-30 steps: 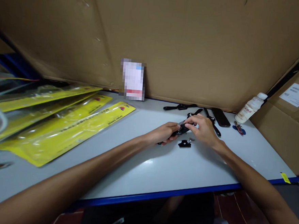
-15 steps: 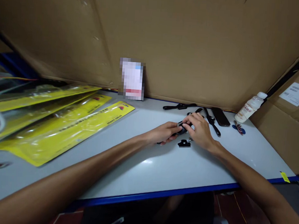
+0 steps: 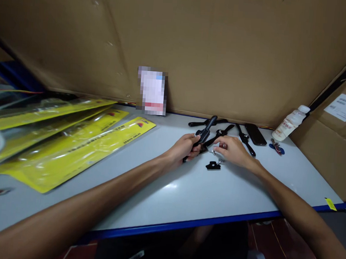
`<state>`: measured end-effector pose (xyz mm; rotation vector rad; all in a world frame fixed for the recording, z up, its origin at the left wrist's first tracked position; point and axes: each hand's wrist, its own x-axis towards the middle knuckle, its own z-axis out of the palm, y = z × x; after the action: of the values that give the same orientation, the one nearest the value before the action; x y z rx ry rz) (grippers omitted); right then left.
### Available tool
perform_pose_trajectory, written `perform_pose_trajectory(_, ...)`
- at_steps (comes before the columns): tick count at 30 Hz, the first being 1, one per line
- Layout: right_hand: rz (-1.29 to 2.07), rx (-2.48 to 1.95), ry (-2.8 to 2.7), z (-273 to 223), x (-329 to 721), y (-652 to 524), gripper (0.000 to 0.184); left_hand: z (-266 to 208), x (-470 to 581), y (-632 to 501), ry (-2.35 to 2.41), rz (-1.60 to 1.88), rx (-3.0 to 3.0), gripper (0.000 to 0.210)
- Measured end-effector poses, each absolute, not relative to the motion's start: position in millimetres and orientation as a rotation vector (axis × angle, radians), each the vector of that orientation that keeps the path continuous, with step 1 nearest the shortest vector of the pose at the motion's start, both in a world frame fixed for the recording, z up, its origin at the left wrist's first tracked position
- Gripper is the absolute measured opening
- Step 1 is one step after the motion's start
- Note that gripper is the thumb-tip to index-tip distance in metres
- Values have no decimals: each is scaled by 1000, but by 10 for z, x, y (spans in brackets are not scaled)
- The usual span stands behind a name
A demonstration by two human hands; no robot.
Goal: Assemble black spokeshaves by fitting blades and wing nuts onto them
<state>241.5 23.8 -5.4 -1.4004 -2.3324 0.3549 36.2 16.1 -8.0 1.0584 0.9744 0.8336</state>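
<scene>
My left hand point(image 3: 185, 147) is wrapped round a black spokeshave point(image 3: 202, 135), whose far handle points up and away. At the fingertips of my right hand point(image 3: 235, 150), just right of that tool, a small silver piece point(image 3: 213, 151) shows that looks like a screw. The fingers there are bent in a pinch. Below them on the table lies a small black metal plate point(image 3: 213, 166) with a hole, and a silver screw point(image 3: 219, 161) beside it. Another black spokeshave point(image 3: 220, 133) lies behind my right hand, partly hidden.
More spokeshaves point(image 3: 245, 139) lie near a dark phone point(image 3: 255, 134). A white bottle point(image 3: 290, 124) and a small blue-and-red bundle point(image 3: 277, 148) stand at the right. Yellow blister packs point(image 3: 100, 150) cover the left side. A blurred-out panel point(image 3: 152, 91) leans on the cardboard wall point(image 3: 211, 49).
My right hand has come off the spokeshave and moved slightly right and down. The spokeshave in my left hand is now turned with its far handle up, in full sight.
</scene>
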Motion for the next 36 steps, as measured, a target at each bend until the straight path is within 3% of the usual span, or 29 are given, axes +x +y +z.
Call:
perform_pose_trajectory(7,326,-1352,-2467,-85,2378,188,3,-119,388,148,982,793,1150,26)
perform_pose_trajectory(17,559,-1392,-2496,2,2524,258,24,-107,404,129,996,723,1239,26)
perform_pose_trajectory(22,442,-1420,-2553,36,2614,273,31,-115,385,136,983,713,1212,25)
perform_pose_trajectory(29,304,-1501,-2559,57,2671,262,25,-116,381,143,984,702,1227,23)
perform_pose_trajectory(34,271,-1703,-2506,71,2765,286,3,-118,392,134,1009,688,1249,24)
perform_pose_trajectory(36,272,-1786,-2499,103,2808,300,13,-120,395,136,1003,692,1256,24)
